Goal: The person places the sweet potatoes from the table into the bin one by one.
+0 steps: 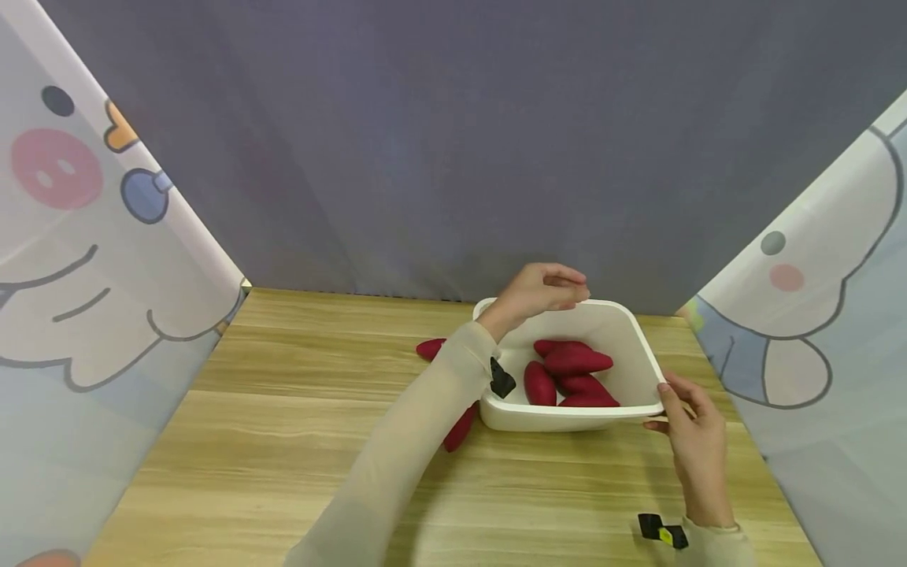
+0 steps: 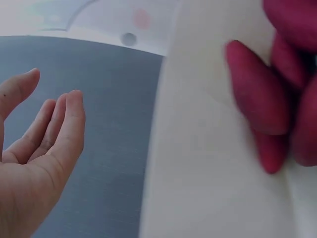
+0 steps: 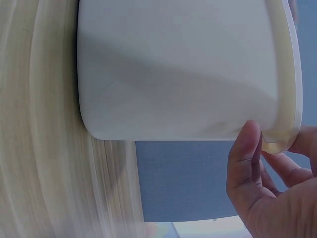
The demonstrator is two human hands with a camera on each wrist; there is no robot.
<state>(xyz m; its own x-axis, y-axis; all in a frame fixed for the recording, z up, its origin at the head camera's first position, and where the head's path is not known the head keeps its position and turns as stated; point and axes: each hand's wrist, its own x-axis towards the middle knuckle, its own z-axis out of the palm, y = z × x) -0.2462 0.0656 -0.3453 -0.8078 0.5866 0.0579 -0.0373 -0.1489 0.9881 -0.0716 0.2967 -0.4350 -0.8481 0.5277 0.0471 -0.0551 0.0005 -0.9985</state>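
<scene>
Beige sleeve foremost, the left hand hung relaxed, thumb apart, by a white plastic bin of tapered, dark-red sweet potatoes. The right hand pinched the bin's rim.

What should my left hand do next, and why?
I'd probably move your left hand toward the nearer red sweet potato, left of the white bin: that hand is empty, the potato lies outside, and your right hand steadies the bin.
</scene>
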